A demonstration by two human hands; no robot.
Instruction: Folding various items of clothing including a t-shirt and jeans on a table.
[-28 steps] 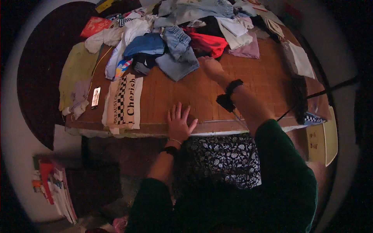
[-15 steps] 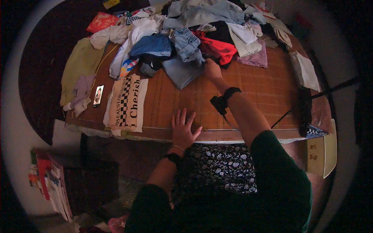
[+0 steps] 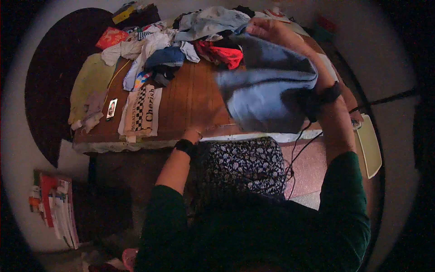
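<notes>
Blue jeans, blurred by motion, hang from my raised right hand over the right part of the table. My fingers close on their upper end at the far side of the table. My left hand is smeared by motion above the table's front edge, left of the jeans, and its fingers cannot be made out. Beyond lies a heap of clothes, with a red garment, a darker blue denim piece and a pale blue denim garment.
A folded printed cloth and a lit phone lie on the brown table at left. An olive garment covers its left edge. Black cables dangle at right, near a pale bin.
My right hand has pulled the jeans out of the heap and raised them up and to the right. My left hand has lifted from lying flat on the table and is moving.
</notes>
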